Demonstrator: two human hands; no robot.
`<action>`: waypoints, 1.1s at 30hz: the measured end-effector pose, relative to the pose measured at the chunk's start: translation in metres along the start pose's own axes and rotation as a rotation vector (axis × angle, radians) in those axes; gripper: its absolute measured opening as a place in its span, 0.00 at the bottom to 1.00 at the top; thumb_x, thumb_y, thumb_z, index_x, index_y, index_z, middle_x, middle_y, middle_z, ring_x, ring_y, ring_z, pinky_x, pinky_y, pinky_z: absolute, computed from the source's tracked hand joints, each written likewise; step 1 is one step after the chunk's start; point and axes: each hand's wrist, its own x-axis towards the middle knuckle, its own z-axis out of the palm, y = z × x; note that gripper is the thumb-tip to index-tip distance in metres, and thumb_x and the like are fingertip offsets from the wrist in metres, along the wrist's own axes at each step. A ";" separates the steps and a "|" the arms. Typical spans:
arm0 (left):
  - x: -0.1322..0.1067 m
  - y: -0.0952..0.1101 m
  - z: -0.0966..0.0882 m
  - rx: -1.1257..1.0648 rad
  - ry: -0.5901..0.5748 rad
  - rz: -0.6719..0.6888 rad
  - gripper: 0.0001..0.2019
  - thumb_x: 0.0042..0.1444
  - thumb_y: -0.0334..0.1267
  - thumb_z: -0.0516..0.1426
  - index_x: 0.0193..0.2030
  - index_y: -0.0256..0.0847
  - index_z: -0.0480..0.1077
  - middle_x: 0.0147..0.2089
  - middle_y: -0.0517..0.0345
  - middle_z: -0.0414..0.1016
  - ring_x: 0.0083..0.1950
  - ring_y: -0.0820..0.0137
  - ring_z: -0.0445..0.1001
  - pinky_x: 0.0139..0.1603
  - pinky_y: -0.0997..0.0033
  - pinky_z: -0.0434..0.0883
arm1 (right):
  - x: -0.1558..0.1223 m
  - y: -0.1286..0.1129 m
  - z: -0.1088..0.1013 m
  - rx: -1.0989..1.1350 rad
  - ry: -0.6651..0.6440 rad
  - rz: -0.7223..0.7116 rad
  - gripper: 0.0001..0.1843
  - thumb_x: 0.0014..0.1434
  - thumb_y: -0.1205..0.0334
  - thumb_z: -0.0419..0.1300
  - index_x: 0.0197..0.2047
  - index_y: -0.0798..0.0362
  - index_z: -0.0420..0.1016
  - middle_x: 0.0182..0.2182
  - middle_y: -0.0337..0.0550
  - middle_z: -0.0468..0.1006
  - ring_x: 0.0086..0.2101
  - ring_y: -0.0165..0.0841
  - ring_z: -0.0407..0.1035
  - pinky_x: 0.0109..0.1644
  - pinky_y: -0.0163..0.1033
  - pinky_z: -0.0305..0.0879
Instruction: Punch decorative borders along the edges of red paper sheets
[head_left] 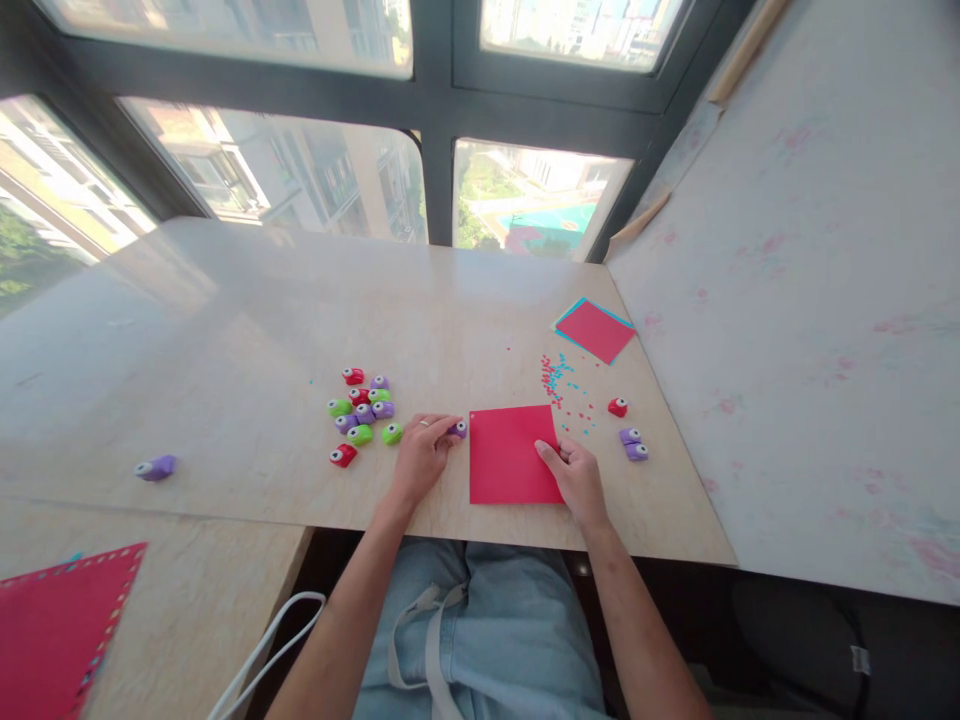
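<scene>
A square sheet of red paper (510, 460) lies in front of me, with a small punched mark in its top left corner. My right hand (576, 475) pinches its right edge, thumb on top. Just left of the sheet, my left hand (426, 450) has its fingers closed on a small purple craft punch (458, 429). Further left sits a cluster of red, green and purple craft punches; a green punch (392, 433) is nearest to the left hand. Scattered red and blue paper bits (559, 380) lie beyond the sheet.
A stack of red and blue paper (598, 330) lies at the back right. A red punch (618, 407) and two purple punches (634, 445) stand near the wall (810, 350). One purple punch (156, 468) is far left. Red paper with punched edges (67, 630) lies lower left.
</scene>
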 end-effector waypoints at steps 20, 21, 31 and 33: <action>-0.001 0.004 0.002 0.127 0.005 0.039 0.13 0.59 0.29 0.56 0.49 0.42 0.75 0.46 0.51 0.80 0.48 0.59 0.74 0.51 0.58 0.70 | 0.000 0.002 -0.002 0.040 -0.032 0.003 0.24 0.55 0.42 0.62 0.34 0.57 0.80 0.24 0.43 0.78 0.26 0.35 0.69 0.27 0.36 0.62; -0.001 0.004 0.002 0.127 0.006 0.040 0.13 0.59 0.29 0.56 0.49 0.42 0.75 0.46 0.51 0.80 0.48 0.59 0.74 0.51 0.58 0.70 | 0.000 0.002 -0.002 0.018 -0.027 -0.003 0.24 0.55 0.42 0.61 0.33 0.57 0.80 0.24 0.43 0.77 0.26 0.35 0.68 0.26 0.35 0.61; -0.004 0.001 0.004 0.129 0.019 0.038 0.11 0.62 0.32 0.55 0.49 0.41 0.74 0.47 0.51 0.80 0.48 0.59 0.74 0.51 0.57 0.70 | -0.002 -0.004 -0.005 -0.038 -0.061 0.011 0.23 0.58 0.42 0.58 0.33 0.56 0.78 0.23 0.41 0.76 0.26 0.34 0.67 0.27 0.34 0.61; -0.004 0.001 0.004 0.122 0.018 0.038 0.11 0.62 0.32 0.56 0.49 0.40 0.74 0.47 0.51 0.80 0.48 0.59 0.74 0.51 0.58 0.70 | -0.001 -0.003 -0.006 -0.026 -0.070 0.009 0.24 0.58 0.42 0.58 0.34 0.56 0.79 0.24 0.42 0.76 0.26 0.34 0.68 0.27 0.34 0.61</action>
